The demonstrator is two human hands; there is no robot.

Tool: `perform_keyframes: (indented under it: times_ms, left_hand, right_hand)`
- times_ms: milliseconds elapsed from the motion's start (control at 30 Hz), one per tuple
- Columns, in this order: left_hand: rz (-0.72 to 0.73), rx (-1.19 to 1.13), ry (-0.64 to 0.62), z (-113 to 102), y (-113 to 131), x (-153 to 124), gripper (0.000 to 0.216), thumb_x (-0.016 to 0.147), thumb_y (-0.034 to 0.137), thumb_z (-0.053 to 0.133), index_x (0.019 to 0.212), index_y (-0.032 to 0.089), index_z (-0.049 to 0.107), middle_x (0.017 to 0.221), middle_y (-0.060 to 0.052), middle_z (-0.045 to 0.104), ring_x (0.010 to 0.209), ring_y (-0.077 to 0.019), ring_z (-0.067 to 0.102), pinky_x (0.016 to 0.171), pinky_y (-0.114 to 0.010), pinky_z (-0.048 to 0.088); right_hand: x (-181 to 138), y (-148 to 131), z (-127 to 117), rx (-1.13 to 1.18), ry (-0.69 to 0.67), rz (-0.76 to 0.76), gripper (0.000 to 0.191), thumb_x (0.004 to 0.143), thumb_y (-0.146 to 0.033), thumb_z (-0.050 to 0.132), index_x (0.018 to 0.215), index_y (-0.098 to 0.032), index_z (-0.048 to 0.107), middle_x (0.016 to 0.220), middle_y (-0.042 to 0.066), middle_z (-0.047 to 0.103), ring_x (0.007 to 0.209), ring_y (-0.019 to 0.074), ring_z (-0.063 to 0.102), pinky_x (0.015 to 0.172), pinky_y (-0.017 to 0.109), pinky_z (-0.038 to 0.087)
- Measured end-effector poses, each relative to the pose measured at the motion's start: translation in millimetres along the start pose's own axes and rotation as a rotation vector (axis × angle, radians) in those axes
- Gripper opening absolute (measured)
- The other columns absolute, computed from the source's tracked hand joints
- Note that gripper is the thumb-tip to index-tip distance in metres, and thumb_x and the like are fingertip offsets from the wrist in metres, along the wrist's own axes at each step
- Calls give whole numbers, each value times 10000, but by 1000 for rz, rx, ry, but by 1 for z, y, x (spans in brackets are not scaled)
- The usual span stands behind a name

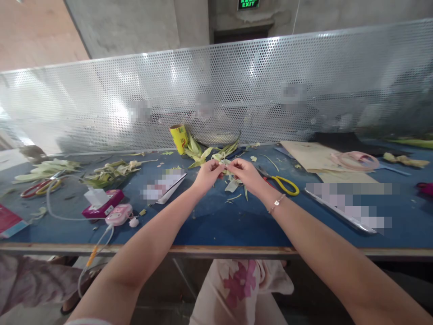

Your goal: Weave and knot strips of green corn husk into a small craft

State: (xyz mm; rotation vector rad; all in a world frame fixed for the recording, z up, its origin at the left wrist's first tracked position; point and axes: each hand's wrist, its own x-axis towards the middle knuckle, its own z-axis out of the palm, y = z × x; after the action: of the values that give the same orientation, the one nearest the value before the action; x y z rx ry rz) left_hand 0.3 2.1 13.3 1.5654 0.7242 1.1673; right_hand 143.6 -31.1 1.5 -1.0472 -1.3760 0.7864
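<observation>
At twelve o'clock, a shiny perforated metal screen (237, 67); behind it, rough matt concrete (125, 22); at ten, a glossy tube (179, 139) with a cardboard rim; centrally, thin papery husk (232, 185); at three, matt card (304, 155); towards four, scissors (287, 179) with smooth plastic handles; at six, a matt tabletop (216, 225) edged in wood.

Pale husk (221, 156) is pinched between left hand (209, 173) and right hand (245, 173).
</observation>
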Motion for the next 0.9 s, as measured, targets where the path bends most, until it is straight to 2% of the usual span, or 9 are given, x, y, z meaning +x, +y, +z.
perform_keyframes:
  times_ms: [100, 167, 300, 367, 467, 633, 767, 900]
  left_hand:
    - [18, 34, 5, 0, 1, 1, 277, 668, 336, 730, 665, 163, 514, 542, 53, 517, 510, -62, 489, 559, -223, 417]
    - [29, 50, 0, -1, 2, 2, 272, 667, 326, 731, 661, 162, 514, 539, 53, 517, 505, -64, 484, 560, -228, 416]
    - [15, 26, -54, 0, 4, 1, 256, 684, 315, 714, 660, 161, 511, 567, 44, 528, 520, -68, 494, 573, -239, 425]
    - [11, 31, -99, 1, 6, -1, 247, 687, 307, 708, 657, 159, 513, 585, 41, 532, 538, -67, 504, 589, -239, 435]
    - [14, 67, -189, 3, 9, -4, 227, 688, 301, 699, 658, 154, 529, 602, 33, 540, 554, -64, 505, 598, -237, 441]
    - [-5, 73, -304, 4, 13, -9, 226, 653, 284, 715, 615, 146, 541, 589, 38, 507, 562, -59, 484, 592, -231, 438]
    - [-86, -3, -305, 4, 8, -9, 202, 641, 257, 725, 630, 131, 567, 611, 30, 525, 568, -54, 490, 605, -236, 431]
    - [-147, -91, -280, 3, 5, -7, 179, 639, 226, 732, 652, 119, 590, 614, 29, 537, 572, -47, 498, 633, -239, 433]
  right_hand:
    - [1, 1, 0, 3, 14, -3, 282, 700, -448, 656, 694, -207, 509, 601, -44, 465, 520, 89, 399, 497, 250, 331]
    - [4, 2, -1, 33, 70, -11, 275, 701, -457, 644, 727, -211, 522, 626, -41, 478, 545, 96, 428, 508, 247, 355]
    - [11, 6, -6, 74, 169, -27, 307, 733, -509, 570, 829, -220, 606, 812, 17, 593, 731, 151, 536, 543, 252, 406]
    - [12, 7, -9, 65, 168, -9, 333, 747, -513, 543, 871, -220, 640, 932, 46, 634, 821, 175, 562, 583, 268, 432]
    - [11, 7, -9, 103, 84, 39, 355, 764, -511, 525, 888, -205, 655, 1009, 68, 657, 882, 185, 584, 652, 289, 461]
    - [4, 0, -4, 242, -80, 70, 321, 733, -495, 582, 840, -196, 630, 908, 67, 663, 808, 170, 603, 665, 293, 478]
    - [0, -6, -4, 345, -151, 75, 271, 720, -467, 626, 735, -199, 587, 745, 19, 610, 642, 135, 559, 597, 291, 468]
    - [-2, -8, -4, 377, -184, 122, 237, 663, -394, 702, 676, -192, 578, 662, -10, 558, 584, 116, 519, 578, 288, 453]
